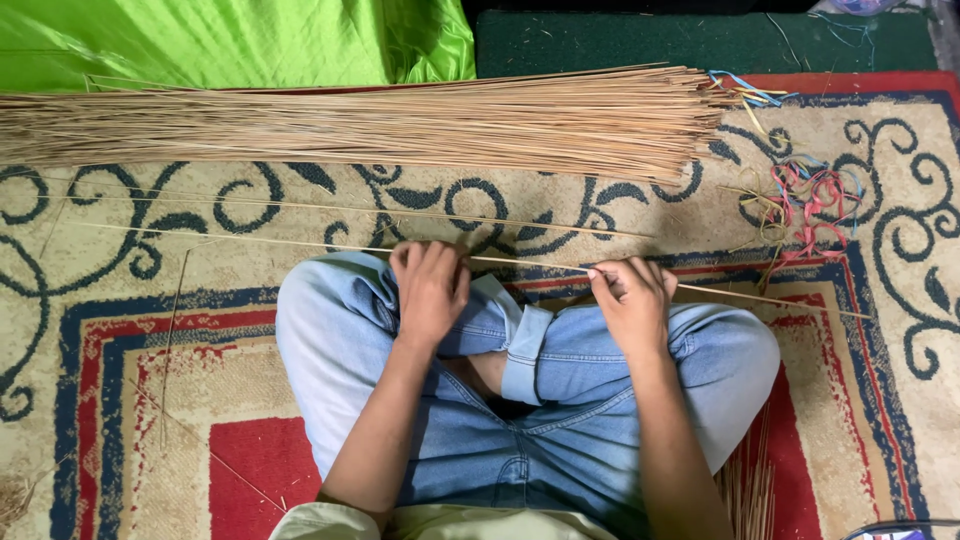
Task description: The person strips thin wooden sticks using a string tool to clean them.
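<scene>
Stick (300, 243), thin and pale, lies across the knees above the rug (150, 330), held in both hands. Left hand (430, 288) curls closed over it near its middle; right hand (632, 300) pinches it at the fingertips (598, 272). Bundle (350, 125) of like sticks lies beyond, with coloured ties (815, 195) near its right end.

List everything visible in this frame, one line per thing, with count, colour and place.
thin stick: one, tan, held across both knees
stick bundle: one large pile, tan, lying across the carpet up top
loose sticks: a few, tan, between the bundle and the knees
ties: a tangle, red, blue and yellow, upper right
cloth: one, bright green, top left
carpet: one, beige, red and blue, underneath
jeans: blue, legs crossed
left hand: grips the stick
right hand: pinches the stick
</scene>
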